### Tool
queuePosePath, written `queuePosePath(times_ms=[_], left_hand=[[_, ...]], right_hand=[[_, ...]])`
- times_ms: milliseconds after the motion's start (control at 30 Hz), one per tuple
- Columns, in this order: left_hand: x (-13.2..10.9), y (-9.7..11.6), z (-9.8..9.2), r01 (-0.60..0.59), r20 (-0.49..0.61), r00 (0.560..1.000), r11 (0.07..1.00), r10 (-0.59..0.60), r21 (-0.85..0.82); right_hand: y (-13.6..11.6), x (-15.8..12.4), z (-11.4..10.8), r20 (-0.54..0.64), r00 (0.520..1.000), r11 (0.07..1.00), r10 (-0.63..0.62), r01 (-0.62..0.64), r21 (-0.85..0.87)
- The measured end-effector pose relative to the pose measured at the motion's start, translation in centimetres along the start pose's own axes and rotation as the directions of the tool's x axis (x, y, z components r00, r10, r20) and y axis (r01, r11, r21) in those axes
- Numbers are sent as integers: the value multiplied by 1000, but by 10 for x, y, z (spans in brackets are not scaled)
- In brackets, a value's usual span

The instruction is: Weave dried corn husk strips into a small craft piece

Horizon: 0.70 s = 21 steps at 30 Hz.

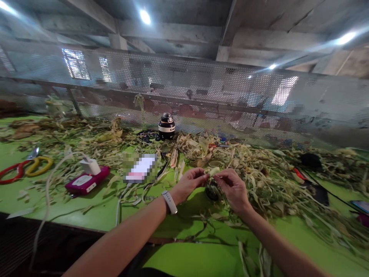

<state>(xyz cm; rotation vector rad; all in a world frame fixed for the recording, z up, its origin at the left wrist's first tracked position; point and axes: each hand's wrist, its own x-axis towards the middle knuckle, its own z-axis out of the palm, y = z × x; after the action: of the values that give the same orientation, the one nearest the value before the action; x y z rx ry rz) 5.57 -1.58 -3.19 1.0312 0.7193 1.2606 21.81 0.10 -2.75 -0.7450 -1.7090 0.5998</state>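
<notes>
Our left hand (190, 183) and right hand (234, 189): both clamped by fingertips on one pale leaf (213, 171), nearer us than the black flask (166, 129). Around the flask, we list withered leaves (259, 165); left of it, magenta power strip (91, 182), scissors (26, 163).

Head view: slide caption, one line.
Left hand and right hand pinch a pale plant piece above a green table strewn with dry-looking plant scraps, a black-and-white container standing behind.
</notes>
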Motion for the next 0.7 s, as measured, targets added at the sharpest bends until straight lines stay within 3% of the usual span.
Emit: queuePosePath(times_ms=[167,333,433,533,600,700], left_hand=[[-2,4,-4,43,46,998,988,-51,146],[-2,6,-7,86,65,993,970,-103,227],[0,3,-9,116,99,985,967,-142,229],[3,-2,-12,110,139,980,972,-141,210],[4,-4,-14,96,149,980,969,-132,227],[4,-5,-15,86,139,983,966,-122,245]], right_hand=[[-2,0,-7,149,970,953,-191,220,-210],[-2,-2,-10,312,922,889,-230,329,-318],[2,1,-8,301,938,948,-172,241,-208],[7,5,-7,298,954,996,-41,63,-65],[9,7,-8,357,931,996,76,-89,20],[11,8,-10,474,849,947,233,-309,88]])
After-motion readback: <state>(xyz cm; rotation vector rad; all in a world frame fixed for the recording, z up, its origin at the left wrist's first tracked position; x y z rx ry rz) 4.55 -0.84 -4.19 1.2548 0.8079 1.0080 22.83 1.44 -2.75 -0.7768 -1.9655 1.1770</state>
